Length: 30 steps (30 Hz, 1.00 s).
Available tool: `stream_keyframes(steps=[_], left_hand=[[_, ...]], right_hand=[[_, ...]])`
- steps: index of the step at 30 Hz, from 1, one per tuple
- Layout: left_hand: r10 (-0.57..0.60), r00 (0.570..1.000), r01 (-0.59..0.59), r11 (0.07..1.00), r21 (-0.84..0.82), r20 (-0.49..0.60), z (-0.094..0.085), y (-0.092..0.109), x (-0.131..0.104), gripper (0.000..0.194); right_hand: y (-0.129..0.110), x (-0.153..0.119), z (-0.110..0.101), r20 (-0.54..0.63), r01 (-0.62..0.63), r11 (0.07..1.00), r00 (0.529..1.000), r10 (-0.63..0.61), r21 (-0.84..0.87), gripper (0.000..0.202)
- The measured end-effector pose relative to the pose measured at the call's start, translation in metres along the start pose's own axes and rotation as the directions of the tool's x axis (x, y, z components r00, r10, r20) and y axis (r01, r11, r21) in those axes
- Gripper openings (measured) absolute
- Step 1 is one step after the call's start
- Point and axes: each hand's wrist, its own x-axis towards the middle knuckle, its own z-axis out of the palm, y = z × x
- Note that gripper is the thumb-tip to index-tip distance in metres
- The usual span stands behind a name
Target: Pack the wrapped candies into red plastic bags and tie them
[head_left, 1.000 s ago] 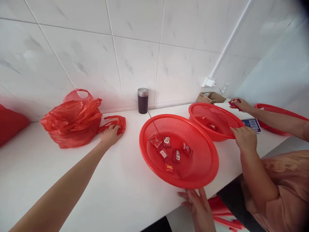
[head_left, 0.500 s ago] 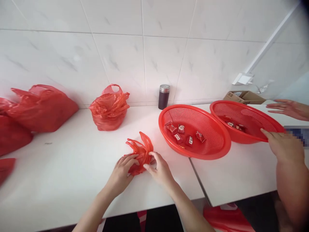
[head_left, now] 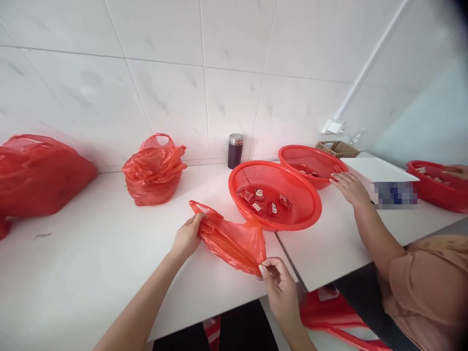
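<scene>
A thin red plastic bag (head_left: 234, 241) is stretched between my two hands above the table's front part. My left hand (head_left: 188, 236) is closed on the bag's upper left side, near a handle loop. At its lower right edge, my right hand (head_left: 280, 287) pinches the plastic between thumb and fingers. Just behind the bag stands a red mesh basket (head_left: 310, 212) with several small red wrapped packets (head_left: 259, 195) at its bottom. The bag's far right edge overlaps the basket's front rim. I cannot see into the bag.
A full red bag (head_left: 155, 175) and a dark tumbler (head_left: 235, 152) stand by the wall; a larger red bag (head_left: 51, 180) lies left. A co-worker's hand (head_left: 351, 187) touches a second basket (head_left: 310, 156). Another basket (head_left: 435, 195) is far right. A seam (head_left: 287, 251) divides the tables.
The bunched bag is now spread out, and my hands have moved apart. The view has turned right, showing the third basket and more of the co-worker.
</scene>
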Motion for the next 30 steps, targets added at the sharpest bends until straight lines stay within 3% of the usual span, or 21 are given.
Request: stream_keyframes(steps=[3, 7, 10, 14, 18, 20, 23, 27, 28, 30], left_hand=[[-0.041, 0.994, 0.042, 0.999, 0.008, -0.100, -0.004, -0.008, 0.027, 0.047], [-0.149, 0.945, 0.154, 0.988, -0.007, -0.289, -0.030, -0.013, 0.065, 0.039], [-0.181, 0.921, 0.176, 0.983, -0.047, -0.346, -0.044, -0.004, 0.072, 0.035], [-0.113, 0.981, 0.096, 0.989, -0.109, -0.156, -0.027, 0.020, 0.053, 0.039], [-0.038, 0.998, 0.047, 0.985, -0.166, 0.055, -0.001, 0.039, 0.035, 0.046], [-0.001, 0.991, 0.028, 0.979, -0.201, 0.135, 0.005, 0.045, 0.031, 0.053], [0.028, 0.981, 0.018, 0.973, -0.231, 0.193, 0.011, 0.053, 0.024, 0.075], [0.022, 0.976, 0.023, 0.978, -0.206, 0.215, 0.029, 0.068, 0.011, 0.105], [0.021, 0.976, 0.021, 0.982, -0.188, 0.217, 0.034, 0.071, 0.008, 0.103], [0.012, 0.977, 0.018, 0.990, -0.139, 0.211, 0.041, 0.072, 0.007, 0.081]], right_hand=[[-0.002, -0.007, -0.011, -0.009, 0.030, 0.999, 1.000, -0.030, -0.017, 0.019], [-0.001, -0.010, -0.018, 0.015, 0.162, 0.986, 0.987, -0.161, -0.042, 0.011], [0.002, -0.010, -0.016, 0.033, 0.256, 0.963, 0.967, -0.254, -0.080, 0.007], [0.004, -0.011, -0.014, 0.179, 0.348, 0.931, 0.928, -0.327, -0.106, 0.010], [0.007, -0.011, -0.034, 0.259, 0.369, 0.925, 0.906, -0.336, -0.090, 0.014], [0.013, -0.010, -0.051, 0.141, 0.303, 0.950, 0.946, -0.291, -0.074, 0.011], [0.027, -0.008, -0.074, -0.145, 0.115, 0.993, 0.983, -0.115, -0.006, 0.009], [0.046, -0.002, -0.088, -0.347, -0.031, 0.951, 0.927, 0.143, 0.309, 0.021], [0.049, 0.001, -0.090, -0.375, -0.029, 0.920, 0.908, 0.187, 0.391, 0.025], [0.053, 0.006, -0.096, -0.408, -0.012, 0.867, 0.879, 0.246, 0.499, 0.029]])
